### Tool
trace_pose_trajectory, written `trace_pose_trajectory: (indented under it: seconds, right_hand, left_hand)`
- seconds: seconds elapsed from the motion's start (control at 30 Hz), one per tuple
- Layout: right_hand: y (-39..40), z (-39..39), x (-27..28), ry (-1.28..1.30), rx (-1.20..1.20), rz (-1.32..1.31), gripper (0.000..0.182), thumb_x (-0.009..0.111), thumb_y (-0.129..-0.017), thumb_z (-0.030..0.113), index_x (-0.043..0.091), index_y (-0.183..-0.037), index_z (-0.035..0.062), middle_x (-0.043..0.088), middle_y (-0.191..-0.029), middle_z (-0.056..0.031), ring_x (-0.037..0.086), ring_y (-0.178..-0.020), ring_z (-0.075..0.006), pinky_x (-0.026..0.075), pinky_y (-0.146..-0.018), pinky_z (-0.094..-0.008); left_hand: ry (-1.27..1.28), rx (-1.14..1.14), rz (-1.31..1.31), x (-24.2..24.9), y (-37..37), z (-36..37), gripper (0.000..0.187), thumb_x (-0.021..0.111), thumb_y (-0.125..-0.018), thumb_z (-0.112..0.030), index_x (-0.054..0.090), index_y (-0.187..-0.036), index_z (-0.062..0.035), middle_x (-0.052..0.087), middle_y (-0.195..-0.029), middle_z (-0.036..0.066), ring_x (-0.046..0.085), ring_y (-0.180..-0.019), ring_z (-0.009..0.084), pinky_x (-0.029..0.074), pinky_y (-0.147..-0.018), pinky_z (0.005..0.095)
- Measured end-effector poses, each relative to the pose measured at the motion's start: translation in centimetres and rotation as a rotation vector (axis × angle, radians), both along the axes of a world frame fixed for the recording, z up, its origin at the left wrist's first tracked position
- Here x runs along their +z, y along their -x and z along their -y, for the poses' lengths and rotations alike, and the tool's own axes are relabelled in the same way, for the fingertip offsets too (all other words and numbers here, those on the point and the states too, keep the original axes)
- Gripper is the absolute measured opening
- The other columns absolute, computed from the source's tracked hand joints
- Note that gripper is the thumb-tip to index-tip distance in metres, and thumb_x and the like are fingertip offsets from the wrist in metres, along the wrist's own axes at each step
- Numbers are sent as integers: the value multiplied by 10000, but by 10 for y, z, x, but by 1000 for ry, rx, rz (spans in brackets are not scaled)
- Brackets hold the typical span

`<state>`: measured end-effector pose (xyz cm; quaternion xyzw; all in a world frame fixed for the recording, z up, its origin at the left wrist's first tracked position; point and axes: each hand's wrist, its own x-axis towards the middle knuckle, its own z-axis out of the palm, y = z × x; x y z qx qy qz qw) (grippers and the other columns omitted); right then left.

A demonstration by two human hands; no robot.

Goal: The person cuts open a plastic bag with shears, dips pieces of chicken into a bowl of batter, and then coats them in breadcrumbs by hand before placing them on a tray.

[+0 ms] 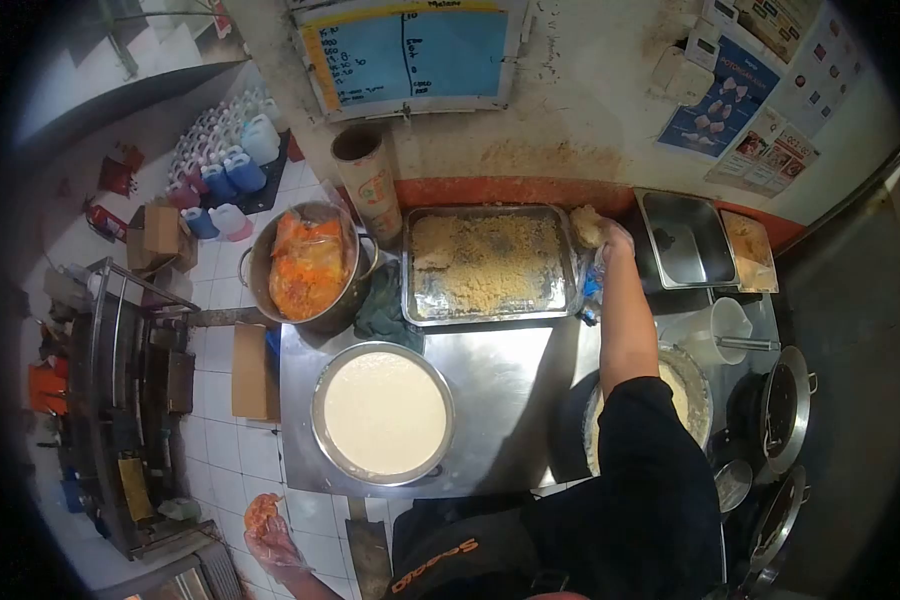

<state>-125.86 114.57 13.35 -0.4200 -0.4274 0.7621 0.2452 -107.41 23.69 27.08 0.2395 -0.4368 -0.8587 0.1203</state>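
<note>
Two gloved hands show, near first: the left hand (270,535) hangs low beside the table, fingers loose, holding nothing (its glove smeared orange). Farther off, the right hand (610,243) clasps a crumb-coated piece (588,226) at the crumb tray's (490,316) far right corner, fingers partly hidden behind it.

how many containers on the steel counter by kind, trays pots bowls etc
Rectangular trays: 2 – crumb tray, empty steel pan
Stock pots: 1 – pot of orange bagged food
Round bowls: 2 – batter bowl, bowl under the right arm
Pitchers: 1 – white pitcher
Total: 6
</note>
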Motion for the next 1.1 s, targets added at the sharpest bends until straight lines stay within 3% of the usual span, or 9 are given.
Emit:
trace_pose_trajectory:
  seconds: [0.07,0.13,0.33,0.43,0.53,0.63,0.67,0.73,1.1]
  right_hand:
    - [6,-11,-7,-83,111,121,308,564,-883,162,610,-1135,-10,640,-1124,-136,632,-974,-262,488,-869,-359]
    - [6,31,57,-967,501,948,526,659,-810,410,619,-1180,38,613,-1233,-115,603,-1095,-280,456,-916,-317]
    - [-5,54,92,-821,227,1211,544,578,-790,522,692,-1021,43,663,-1118,-146,643,-1034,-276,512,-831,-364]
    - [6,98,135,-761,-100,1068,501,609,-764,485,706,-938,25,678,-1026,-177,671,-938,-284,532,-763,-405]
    - [74,58,-6,-1800,190,1153,300,571,-838,334,699,-812,64,678,-797,-179,662,-700,-322,515,-646,-450]
    - [92,228,70,-1980,648,756,249,478,-876,188,682,-843,50,666,-891,-211,655,-789,-338,511,-693,-448]
    - [140,232,-3,-1296,827,826,423,563,-842,345,636,-1118,33,605,-1175,-207,590,-1077,-339,461,-912,-444]
    - [150,296,-19,-1013,764,771,472,596,-806,372,634,-1152,53,610,-1187,-189,583,-1110,-323,460,-938,-413]
    - [192,358,15,-647,552,1116,475,648,-760,369,653,-1108,46,612,-1203,-148,589,-1119,-287,500,-861,-366]
  left_hand:
    - [56,-63,-16,0,-1,-3,391,580,-876,-270,507,-1124,24,556,-1160,158,552,-1070,279,501,-868,356]
    - [56,-45,-17,-1,-1,-3,397,581,-873,-254,500,-1134,34,556,-1158,165,561,-1056,280,516,-854,349]
    - [-6,-6,67,11,0,-11,462,584,-853,-232,475,-1184,72,559,-1169,193,582,-1049,291,551,-831,348]
    - [-24,43,63,5,-6,-2,485,590,-852,-242,473,-1201,74,561,-1189,208,581,-1078,315,569,-813,368]
    - [-14,47,40,1,-12,6,514,597,-858,-256,460,-1226,77,552,-1218,222,578,-1099,335,584,-802,381]
    - [0,26,-8,2,-18,12,534,595,-861,-250,444,-1247,87,544,-1230,229,576,-1106,337,582,-811,385]
    - [-15,11,-46,4,-20,13,539,593,-861,-245,440,-1253,92,540,-1236,231,575,-1109,340,581,-815,389]
    - [-20,-1,-66,18,-22,4,535,590,-859,-238,443,-1250,96,538,-1238,234,573,-1114,342,582,-816,392]
    - [-39,21,-75,13,-51,21,510,640,-835,-235,487,-1194,94,570,-1180,240,588,-1077,368,575,-817,419]
